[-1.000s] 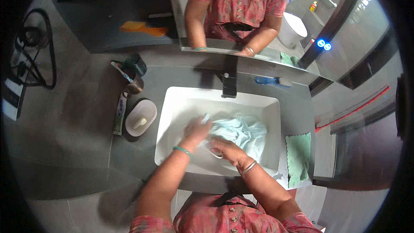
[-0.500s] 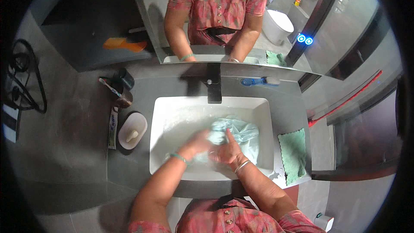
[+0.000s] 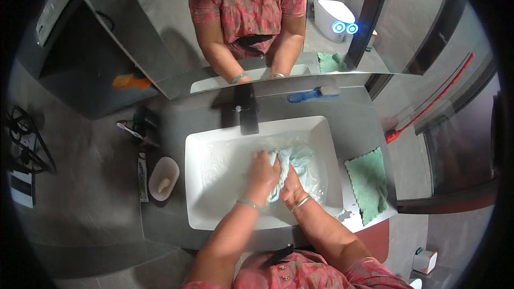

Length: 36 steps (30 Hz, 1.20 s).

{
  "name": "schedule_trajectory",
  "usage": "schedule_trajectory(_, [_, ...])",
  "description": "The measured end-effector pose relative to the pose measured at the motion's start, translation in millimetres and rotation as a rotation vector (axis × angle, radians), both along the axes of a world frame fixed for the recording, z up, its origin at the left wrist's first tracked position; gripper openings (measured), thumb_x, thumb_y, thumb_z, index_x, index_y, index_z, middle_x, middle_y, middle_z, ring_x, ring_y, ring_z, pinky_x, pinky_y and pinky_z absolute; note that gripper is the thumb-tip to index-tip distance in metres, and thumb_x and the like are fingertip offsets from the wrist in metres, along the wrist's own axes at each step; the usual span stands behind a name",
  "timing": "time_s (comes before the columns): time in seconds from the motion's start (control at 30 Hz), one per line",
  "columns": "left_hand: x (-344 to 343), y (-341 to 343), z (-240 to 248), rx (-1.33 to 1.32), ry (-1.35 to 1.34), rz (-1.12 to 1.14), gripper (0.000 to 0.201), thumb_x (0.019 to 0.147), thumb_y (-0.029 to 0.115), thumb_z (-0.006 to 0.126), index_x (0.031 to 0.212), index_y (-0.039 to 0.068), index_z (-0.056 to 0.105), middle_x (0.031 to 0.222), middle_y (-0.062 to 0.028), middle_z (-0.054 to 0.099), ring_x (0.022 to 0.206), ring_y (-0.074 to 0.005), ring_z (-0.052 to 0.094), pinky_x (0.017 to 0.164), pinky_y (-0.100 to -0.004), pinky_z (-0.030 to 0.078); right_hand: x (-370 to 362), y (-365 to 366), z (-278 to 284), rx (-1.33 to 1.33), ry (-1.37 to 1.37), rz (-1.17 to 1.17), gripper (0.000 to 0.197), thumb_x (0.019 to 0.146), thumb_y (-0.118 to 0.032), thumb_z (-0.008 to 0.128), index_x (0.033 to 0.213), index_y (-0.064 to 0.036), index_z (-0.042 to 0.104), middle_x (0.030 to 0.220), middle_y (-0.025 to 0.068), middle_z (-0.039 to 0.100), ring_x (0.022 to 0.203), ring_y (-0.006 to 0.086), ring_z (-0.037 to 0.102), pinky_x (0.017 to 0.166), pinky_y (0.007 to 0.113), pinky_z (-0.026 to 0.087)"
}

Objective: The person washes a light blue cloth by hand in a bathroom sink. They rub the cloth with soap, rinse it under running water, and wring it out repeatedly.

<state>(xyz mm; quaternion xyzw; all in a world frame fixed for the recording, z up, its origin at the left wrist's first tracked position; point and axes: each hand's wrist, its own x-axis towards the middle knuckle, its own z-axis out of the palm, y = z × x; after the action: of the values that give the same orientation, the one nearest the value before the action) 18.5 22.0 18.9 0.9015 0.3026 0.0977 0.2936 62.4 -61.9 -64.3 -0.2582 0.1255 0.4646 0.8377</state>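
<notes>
A pale aqua wet cloth (image 3: 302,161) lies bunched in the white sink (image 3: 188,192), partly in the cloudy water. My left hand (image 3: 262,175), slightly blurred, is closed on a gathered fold of it, fingers curled. Close beside it, my right hand (image 3: 291,186) grips the same fold from the other side, and part of the cloth hangs between the two. The rest of it spreads in the water to the right of my hands. Some of the fingers are hidden by the cloth and by the hands themselves.
Behind the sink stands a black faucet (image 3: 248,112), with a blue scrub brush (image 3: 313,94) to its right. A soap dish (image 3: 164,179), a toothpaste tube (image 3: 143,177) and a toothbrush (image 3: 130,130) are at the left. A green cloth (image 3: 369,184) lies on the right counter. A mirror (image 3: 176,48) rises behind.
Both hands have closed on the cloth and gathered part of it into a fold. The left hand has moved right, up against the right hand. The whole view has turned slightly.
</notes>
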Motion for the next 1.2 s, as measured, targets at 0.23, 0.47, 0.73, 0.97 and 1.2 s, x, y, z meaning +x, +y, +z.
schedule_trajectory(0.23, [-22.0,-36.6,17.5,0.089,0.009,-0.402,0.049,0.087,0.042,0.071,0.117,0.005,0.060,0.123,-0.0230,0.057,0.096,-0.0435,0.063,0.089,-0.0548,0.049,-6.4,-8.7,0.7,0.098,-0.185,0.031,0.049,0.105,-0.047,0.044,0.138,-0.0117,0.054,0.133,0.0106,0.060,0.125,0.0273,0.055,0.110,0.042,0.044])
schedule_trajectory(0.47, [5.7,-2.7,-16.4,-0.067,-0.133,-0.093,0.055,0.084,0.028,0.068,0.135,0.008,0.056,0.145,-0.0243,0.049,0.142,-0.0434,0.039,0.117,-0.0540,0.029,-3.8,-4.1,21.7,0.069,0.087,0.115,0.058,0.105,-0.051,0.037,0.148,-0.0127,0.044,0.145,0.0111,0.052,0.132,0.0281,0.050,0.113,0.041,0.040])
schedule_trajectory(0.73, [13.4,-3.8,-8.3,-0.074,0.031,0.037,0.074,0.098,0.042,0.053,0.162,0.016,0.026,0.167,-0.0234,0.016,0.154,-0.0407,0.017,0.122,-0.0629,0.014,-2.0,-4.2,18.4,-0.065,-0.185,0.090,0.046,0.104,-0.041,0.049,0.135,-0.0076,0.055,0.131,0.0091,0.060,0.124,0.0247,0.054,0.107,0.039,0.042])
schedule_trajectory(0.97, [-28.4,-30.9,14.9,0.084,0.203,-0.312,0.067,0.094,0.041,0.066,0.150,0.013,0.042,0.158,-0.0209,0.030,0.145,-0.0484,0.028,0.116,-0.0615,0.025,-5.3,-9.0,24.8,0.439,0.202,0.086,0.051,0.104,-0.051,0.045,0.132,-0.0092,0.055,0.131,0.0095,0.058,0.118,0.0270,0.056,0.103,0.036,0.046])
schedule_trajectory(1.2, [2.0,10.3,-36.0,-0.254,-0.157,0.012,0.029,0.099,0.030,0.059,0.109,0.004,0.067,0.108,-0.0214,0.068,0.102,-0.0407,0.064,0.090,-0.0468,0.050,-8.8,5.6,47.4,-0.081,0.069,0.174,0.056,0.108,-0.051,0.039,0.145,-0.0099,0.048,0.138,0.0041,0.058,0.124,0.0181,0.054,0.107,0.032,0.043])
